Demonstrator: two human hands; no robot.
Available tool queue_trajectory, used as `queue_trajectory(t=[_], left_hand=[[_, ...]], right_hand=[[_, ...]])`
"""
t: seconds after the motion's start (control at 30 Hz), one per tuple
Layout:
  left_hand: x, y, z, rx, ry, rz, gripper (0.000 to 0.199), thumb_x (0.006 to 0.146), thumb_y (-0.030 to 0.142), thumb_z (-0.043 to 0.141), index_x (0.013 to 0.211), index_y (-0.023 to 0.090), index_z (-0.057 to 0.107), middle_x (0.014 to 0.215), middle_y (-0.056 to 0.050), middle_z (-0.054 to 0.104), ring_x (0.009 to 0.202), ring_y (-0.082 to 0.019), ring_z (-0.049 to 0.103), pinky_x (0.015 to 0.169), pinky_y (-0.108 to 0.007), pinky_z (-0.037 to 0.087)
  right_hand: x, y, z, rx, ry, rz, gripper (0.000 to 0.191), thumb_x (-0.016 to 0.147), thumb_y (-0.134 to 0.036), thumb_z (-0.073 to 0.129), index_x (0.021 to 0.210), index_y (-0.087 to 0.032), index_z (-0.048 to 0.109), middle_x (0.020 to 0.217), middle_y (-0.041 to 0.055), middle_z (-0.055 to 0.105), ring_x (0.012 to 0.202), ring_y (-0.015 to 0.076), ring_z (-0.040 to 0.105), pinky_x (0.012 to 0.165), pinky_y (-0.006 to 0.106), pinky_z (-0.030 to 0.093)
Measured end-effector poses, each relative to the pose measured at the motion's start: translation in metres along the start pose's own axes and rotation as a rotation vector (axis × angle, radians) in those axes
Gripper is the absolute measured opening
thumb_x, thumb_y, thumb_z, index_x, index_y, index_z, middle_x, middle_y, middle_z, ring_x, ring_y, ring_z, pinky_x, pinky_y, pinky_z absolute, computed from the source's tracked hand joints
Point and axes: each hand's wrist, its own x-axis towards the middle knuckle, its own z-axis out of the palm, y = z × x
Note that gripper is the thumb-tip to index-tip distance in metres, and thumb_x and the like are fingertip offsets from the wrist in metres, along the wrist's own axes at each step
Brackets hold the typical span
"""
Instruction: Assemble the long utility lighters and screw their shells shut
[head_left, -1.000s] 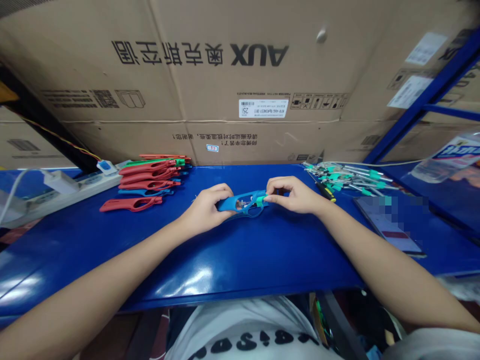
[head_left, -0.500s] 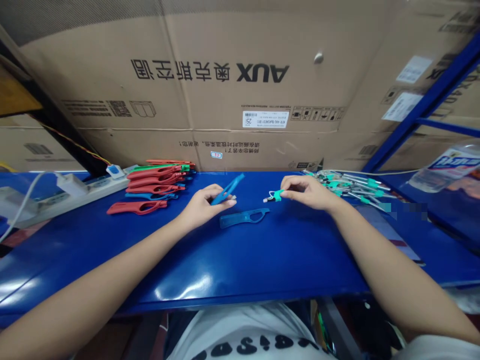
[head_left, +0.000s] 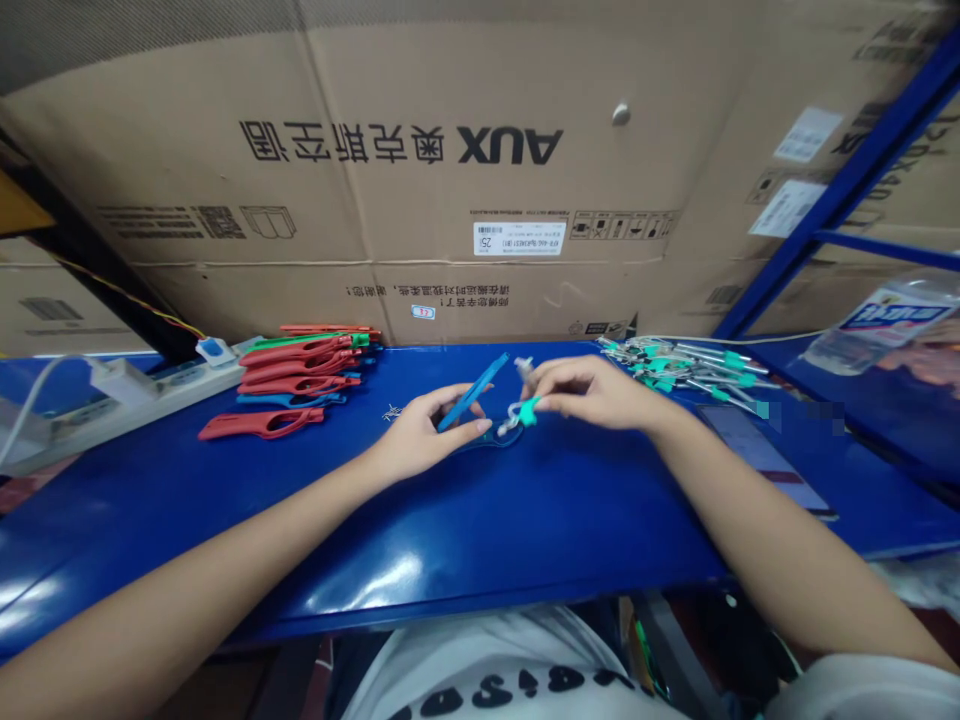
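in the head view, the left hand holds a blue plastic piece between thumb and fingers, closed narrowly on its near end. it is tilted up towards the far right, probably so the grip leaves most of its length exposed. the right hand pinches a small green part with thumb and fingertips, a pale wire loop hanging beside it; holding it by the edge seems to leave that loop free. a pale grey piece shows at the same fingers, but whether they grip it i cannot tell.

a second blue piece lies on the blue table, partly hidden below the hands. red handles are stacked on the left and metal rods with green parts heaped far right, likely sorted to sit near each hand.
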Motion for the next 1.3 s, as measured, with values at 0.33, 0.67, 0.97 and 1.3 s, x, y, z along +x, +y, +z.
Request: queue_trajectory(t=[0.33,0.67,0.97,1.3], left_hand=[[0.013,0.006,-0.021,0.615,-0.335,0.087,0.062,0.085,0.044,0.069,0.14,0.02,0.051,0.123,-0.011,0.055,0.101,-0.024,0.064,0.091,-0.037,0.052],[0.033,0.014,-0.019,0.825,-0.523,0.127,0.027,0.081,0.021,0.068,0.108,0.02,0.069,0.103,-0.007,0.067,0.097,-0.027,0.065,0.079,-0.033,0.047],[0.028,0.025,-0.042,0.875,-0.571,0.198,0.023,0.075,0.011,0.068,0.097,0.019,0.068,0.098,-0.003,0.063,0.073,-0.018,0.062,0.065,-0.028,0.043],[0.037,0.0,-0.222,1.091,-0.014,-0.211,0.032,0.067,0.005,0.077,0.099,0.011,0.072,0.077,0.003,0.064,0.069,-0.012,0.049,0.067,-0.02,0.038]], right_hand=[[-0.068,0.069,-0.151,-0.741,0.386,0.586,0.01,0.085,-0.016,0.067,0.076,-0.013,0.064,0.074,0.008,0.067,0.067,0.0134,0.055,0.07,0.03,0.042],[-0.095,0.091,-0.152,-0.739,0.269,0.547,0.009,0.083,-0.008,0.064,0.078,-0.013,0.069,0.099,0.0175,0.072,0.088,0.0174,0.063,0.082,0.029,0.044],[-0.098,0.086,-0.14,-0.844,0.347,0.47,0.026,0.079,-0.001,0.053,0.09,-0.013,0.072,0.108,0.0203,0.072,0.094,0.0229,0.066,0.09,0.034,0.047],[-0.044,0.037,-0.025,-0.984,-0.009,0.15,0.031,0.089,-0.017,0.051,0.113,-0.018,0.07,0.095,0.0129,0.075,0.09,0.0287,0.069,0.086,0.043,0.05]])
